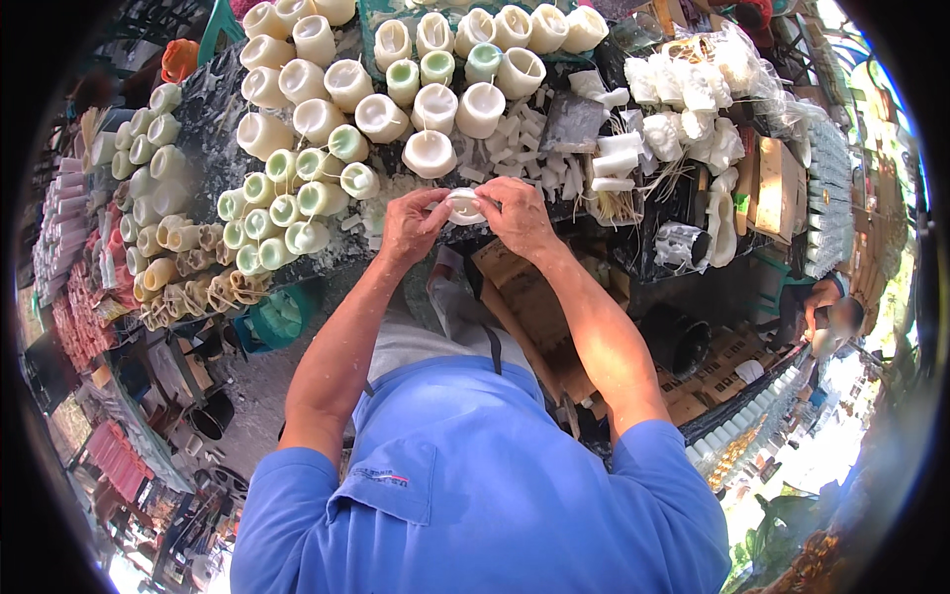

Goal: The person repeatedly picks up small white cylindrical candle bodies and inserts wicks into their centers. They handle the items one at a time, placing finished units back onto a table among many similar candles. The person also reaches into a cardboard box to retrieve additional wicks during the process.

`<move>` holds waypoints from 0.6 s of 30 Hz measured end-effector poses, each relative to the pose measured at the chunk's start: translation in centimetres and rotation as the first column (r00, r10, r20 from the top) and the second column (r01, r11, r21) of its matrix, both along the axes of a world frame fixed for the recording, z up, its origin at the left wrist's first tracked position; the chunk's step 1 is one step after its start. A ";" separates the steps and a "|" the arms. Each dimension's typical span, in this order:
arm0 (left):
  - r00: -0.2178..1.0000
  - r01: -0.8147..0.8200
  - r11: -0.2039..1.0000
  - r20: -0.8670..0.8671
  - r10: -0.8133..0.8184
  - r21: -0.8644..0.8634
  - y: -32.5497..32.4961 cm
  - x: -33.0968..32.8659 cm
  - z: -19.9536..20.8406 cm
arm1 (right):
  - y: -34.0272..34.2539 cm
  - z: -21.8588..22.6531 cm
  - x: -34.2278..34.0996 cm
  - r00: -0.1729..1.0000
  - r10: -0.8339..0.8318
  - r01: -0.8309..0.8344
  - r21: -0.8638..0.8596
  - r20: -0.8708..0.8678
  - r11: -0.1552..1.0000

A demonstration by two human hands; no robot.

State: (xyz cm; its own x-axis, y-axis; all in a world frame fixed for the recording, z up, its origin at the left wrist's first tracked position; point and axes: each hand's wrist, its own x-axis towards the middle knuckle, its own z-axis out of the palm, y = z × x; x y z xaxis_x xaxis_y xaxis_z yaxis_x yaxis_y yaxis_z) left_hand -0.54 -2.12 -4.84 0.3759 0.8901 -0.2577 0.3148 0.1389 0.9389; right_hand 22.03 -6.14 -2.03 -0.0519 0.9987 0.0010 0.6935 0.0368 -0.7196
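Between my two hands, at the table's near edge, is a small round white candle (463, 209) with a pale rim. The fingers of my left hand (410, 227) pinch its left side. My right hand (519, 217) grips the opposite side with thumb and fingers. Just beyond stands a wide cream pillar candle (429, 155) with a wick lying across its top. Several more cream candles (380, 118) fill the table behind it. Pale green candles (285, 211) stand in rows to the left of my left hand.
White wax pieces (522, 139) lie scattered beyond my right hand, near white moulded figures (677, 89). Brown candles (180, 297) crowd the table's left end. Below the edge sit a cardboard box (515, 297) and a black bucket (675, 337). Another person's hand (820, 297) shows far right.
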 end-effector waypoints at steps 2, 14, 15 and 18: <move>1.000 -0.002 0.998 -0.014 0.003 0.070 0.0 0.2 0.4 | 0.2 -0.1 -0.3 0.999 -0.037 0.037 0.021 0.000 0.999; 0.992 0.098 0.995 0.076 -0.097 -0.007 -0.5 -1.5 -0.1 | -3.1 1.9 -0.5 0.992 -0.124 0.124 0.155 -0.010 0.980; 0.991 0.097 0.994 0.088 -0.100 0.041 -0.6 -1.6 -0.2 | -3.5 2.2 -0.7 0.989 -0.150 0.148 0.147 0.002 0.978; 0.993 0.107 0.993 0.046 -0.109 0.055 -0.9 -1.6 0.0 | -4.5 2.7 -2.1 0.986 -0.152 0.142 0.149 0.064 0.979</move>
